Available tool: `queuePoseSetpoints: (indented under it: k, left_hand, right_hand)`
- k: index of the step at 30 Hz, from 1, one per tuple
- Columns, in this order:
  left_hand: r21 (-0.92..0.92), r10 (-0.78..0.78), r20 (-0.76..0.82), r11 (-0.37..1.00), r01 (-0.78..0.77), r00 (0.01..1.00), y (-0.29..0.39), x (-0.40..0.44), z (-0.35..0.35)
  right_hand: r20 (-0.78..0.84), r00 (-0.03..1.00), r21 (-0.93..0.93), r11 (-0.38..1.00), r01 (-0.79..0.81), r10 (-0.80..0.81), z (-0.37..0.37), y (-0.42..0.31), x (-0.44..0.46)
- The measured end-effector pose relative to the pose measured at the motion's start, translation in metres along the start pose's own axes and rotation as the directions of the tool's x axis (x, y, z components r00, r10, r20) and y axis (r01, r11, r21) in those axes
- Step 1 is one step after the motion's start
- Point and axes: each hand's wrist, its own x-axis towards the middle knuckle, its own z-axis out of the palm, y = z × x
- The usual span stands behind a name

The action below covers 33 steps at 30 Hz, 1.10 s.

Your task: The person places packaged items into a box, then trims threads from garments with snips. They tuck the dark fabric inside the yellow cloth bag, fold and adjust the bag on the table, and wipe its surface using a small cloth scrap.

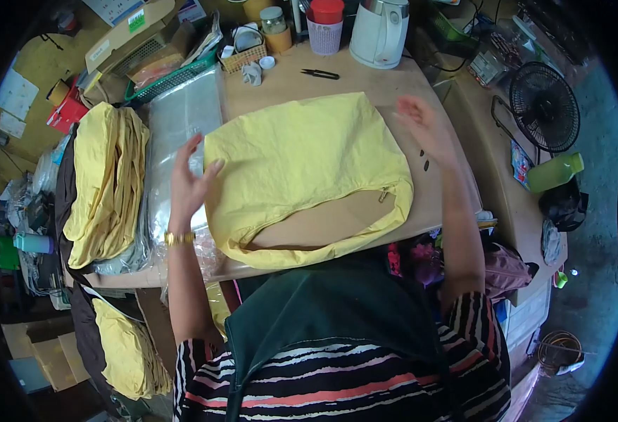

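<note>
At frame centre, a yellow bag point(309, 148) is being supported flat by the table point(288, 84), presumably for access. Nothing is being gripped: the open left hand point(191, 181) is being held at the bag's left edge, contact unclear; the loosely open right hand point(427, 133), apart. Room is being left below the black snips point(320, 74).
</note>
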Motion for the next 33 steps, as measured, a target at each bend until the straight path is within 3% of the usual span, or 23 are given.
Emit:
queuePoseSetpoints:
  k: [1, 2, 3, 5, 7, 10, 13, 14, 16, 19, 21, 22, 24, 26, 27, 28, 30, 32, 33]
  left_hand:
    - [0.001, -0.004, -0.004, 1.0, 0.004, 1.0, -0.003, 0.006, 0.009]
    - [-0.276, -0.196, 0.132, 0.934, 0.226, 0.972, -0.004, 0.011, 0.017]
    - [-0.491, -0.333, 0.307, 0.747, 0.448, 0.892, -0.006, 0.013, 0.023]
    - [-0.511, -0.362, 0.274, 0.73, 0.454, 0.891, -0.018, 0.012, 0.034]
    - [-0.558, -0.418, 0.199, 0.695, 0.453, 0.886, -0.022, 0.01, 0.038]
    - [-0.5, -0.485, 0.231, 0.684, 0.531, 0.843, -0.045, 0.004, 0.043]
    - [-0.521, -0.559, 0.323, 0.568, 0.637, 0.764, -0.041, 0.002, 0.045]
    - [-0.528, -0.552, 0.311, 0.576, 0.623, 0.774, -0.041, 0.011, 0.039]
    - [-0.584, -0.423, 0.108, 0.705, 0.402, 0.899, -0.016, 0.043, 0.008]
    - [-0.603, -0.198, -0.178, 0.796, 0.052, 0.964, 0.04, 0.096, -0.06]
    - [-0.392, 0.049, -0.261, 0.907, -0.152, 0.964, 0.063, 0.106, -0.101]
    - [-0.301, 0.078, -0.319, 0.937, -0.179, 0.945, 0.08, 0.102, -0.109]
    - [-0.136, 0.138, -0.313, 0.973, -0.188, 0.94, 0.088, 0.085, -0.11]
    - [0.041, 0.337, -0.228, 0.941, -0.337, 0.913, 0.07, 0.058, -0.098]
    - [0.066, 0.316, -0.166, 0.949, -0.309, 0.934, 0.063, 0.039, -0.087]
    - [0.092, 0.291, -0.103, 0.955, -0.282, 0.951, 0.058, 0.018, -0.077]
    - [0.031, 0.124, 0.244, 0.99, -0.135, 0.962, 0.057, -0.018, -0.068]
    - [-0.054, -0.084, 0.468, 0.991, 0.124, 0.88, 0.02, -0.056, -0.062]
    - [-0.065, -0.078, 0.475, 0.99, 0.123, 0.877, 0.021, -0.063, -0.061]
  right_hand:
    - [-0.061, 0.991, 0.05, 0.991, 0.122, -0.118, 0.016, 0.012, 0.016]
    - [-0.055, 0.991, 0.052, 0.991, 0.126, -0.123, 0.03, 0.02, 0.03]
    - [-0.01, 0.997, 0.194, 0.978, 0.071, -0.071, 0.045, 0.029, 0.043]
    - [0.057, 0.998, 0.338, 0.941, 0.009, -0.03, 0.06, 0.031, 0.056]
    - [0.203, 0.966, 0.248, 0.945, -0.211, 0.162, 0.059, 0.038, 0.063]
    - [0.099, 0.981, 0.4, 0.897, -0.191, 0.165, 0.075, 0.064, 0.064]
    - [0.2, 0.948, 0.35, 0.886, -0.304, 0.246, 0.082, 0.071, 0.057]
    - [0.192, 0.954, 0.353, 0.89, -0.287, 0.232, 0.076, 0.068, 0.067]
    - [-0.002, 1.0, 0.368, 0.93, 0.014, -0.015, 0.048, 0.035, 0.087]
    - [-0.209, 0.955, 0.428, 0.859, 0.283, -0.21, -0.022, -0.087, 0.085]
    - [-0.209, 0.877, 0.348, 0.806, 0.479, -0.432, -0.062, -0.133, 0.071]
    - [-0.16, 0.807, 0.266, 0.763, 0.589, -0.568, -0.076, -0.14, 0.063]
    - [-0.153, 0.825, 0.247, 0.787, 0.566, -0.545, -0.079, -0.135, 0.041]
    - [-0.111, 0.855, 0.087, 0.852, 0.517, -0.507, -0.066, -0.11, 0.016]
    - [-0.055, 0.881, 0.063, 0.879, 0.473, -0.47, -0.059, -0.094, 0.001]
    - [-0.001, 0.905, 0.034, 0.904, 0.426, -0.426, -0.05, -0.076, -0.017]
    - [0.236, 0.95, -0.05, 0.973, 0.223, -0.206, -0.034, -0.03, -0.056]
    - [0.272, 0.961, 0.173, 0.979, -0.107, 0.057, -0.021, -0.012, -0.086]
    - [0.267, 0.961, 0.164, 0.98, -0.115, 0.068, -0.016, -0.001, -0.094]
